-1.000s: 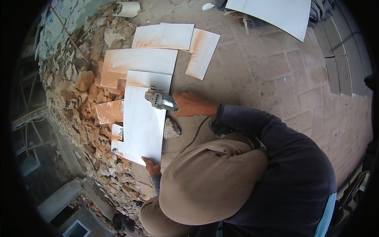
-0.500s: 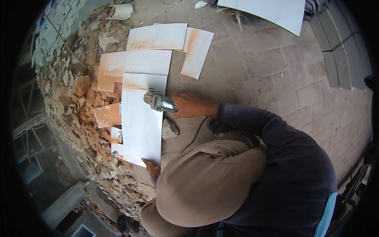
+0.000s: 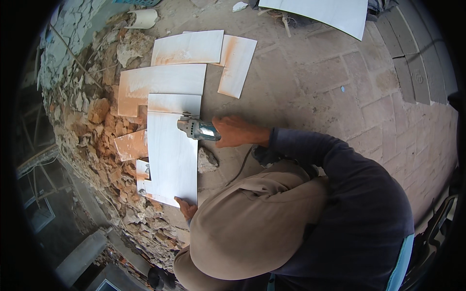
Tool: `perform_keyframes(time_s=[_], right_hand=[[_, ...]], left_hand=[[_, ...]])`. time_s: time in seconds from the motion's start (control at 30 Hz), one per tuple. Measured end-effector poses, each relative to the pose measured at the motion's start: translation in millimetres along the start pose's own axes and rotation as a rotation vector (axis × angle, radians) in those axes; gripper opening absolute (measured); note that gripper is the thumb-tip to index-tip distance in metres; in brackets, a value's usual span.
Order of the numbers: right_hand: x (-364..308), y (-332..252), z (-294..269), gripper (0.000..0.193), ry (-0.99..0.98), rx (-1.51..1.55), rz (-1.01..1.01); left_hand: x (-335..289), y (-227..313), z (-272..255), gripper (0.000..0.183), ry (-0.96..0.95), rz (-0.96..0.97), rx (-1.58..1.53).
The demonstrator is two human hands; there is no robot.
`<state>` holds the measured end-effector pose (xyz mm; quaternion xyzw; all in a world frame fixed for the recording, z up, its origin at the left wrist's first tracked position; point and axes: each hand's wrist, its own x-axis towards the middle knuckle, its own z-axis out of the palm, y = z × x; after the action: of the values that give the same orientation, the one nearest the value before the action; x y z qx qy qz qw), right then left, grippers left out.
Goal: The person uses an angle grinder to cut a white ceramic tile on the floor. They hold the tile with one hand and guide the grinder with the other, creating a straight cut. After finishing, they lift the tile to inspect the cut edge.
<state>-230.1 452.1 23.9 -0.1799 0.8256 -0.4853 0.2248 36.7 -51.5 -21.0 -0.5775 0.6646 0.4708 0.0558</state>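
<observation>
Has drawn the grinder [image 3: 198, 129] slightly across the tile [image 3: 170, 155], toward the edge nearest the right hand [image 3: 241, 131], leaving less surface between tool and edge; judging by that, has worked further along the brownish line [image 3: 164, 112] left of the grip. Keeps right fingers wrapped firmly around the grinder body, with forearm reaching in sideways from a bent elbow, wrist nearly straight. Rests the left hand [image 3: 186, 208] on the tile's near end, with forearm mostly hidden by the knee [image 3: 242, 228]; cannot tell whether pinching or only pressing. Has the tile lying left of the right grip, partly under the grinder, with rubble [image 3: 99, 162] beyond and a stone [image 3: 208, 160] just below the tool.
</observation>
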Motion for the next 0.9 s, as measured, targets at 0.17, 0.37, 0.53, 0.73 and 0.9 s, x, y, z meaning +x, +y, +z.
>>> perform_keyframes(time_s=[0.17, 0.37, 0.53, 0.73, 0.9], right_hand=[[-3.8, 3.3, -0.4, 0.054, 0.020, 0.011, -0.017], [-6.7, 3.5, -1.2, 0.054, 0.002, 0.024, -0.002], [-5.0, 2.2, 0.1, 0.056, 0.001, 0.009, 0.019], [11.5, -2.3, 11.6, 0.055, 0.036, 0.023, 0.011], [41.0, -9.8, 21.1, 0.057, 0.052, -0.015, 0.019]], left_hand=[[-1.4, 2.8, 2.2, 0.071, 0.001, -0.006, -0.010], [-2.8, 6.3, 5.6, 0.071, 0.001, -0.013, -0.025], [-5.8, 14.1, 17.0, 0.071, 0.005, -0.022, -0.055], [-13.3, 24.9, 30.7, 0.072, 0.028, -0.072, -0.112], [-19.5, 29.2, 35.3, 0.072, 0.041, -0.091, -0.159]])
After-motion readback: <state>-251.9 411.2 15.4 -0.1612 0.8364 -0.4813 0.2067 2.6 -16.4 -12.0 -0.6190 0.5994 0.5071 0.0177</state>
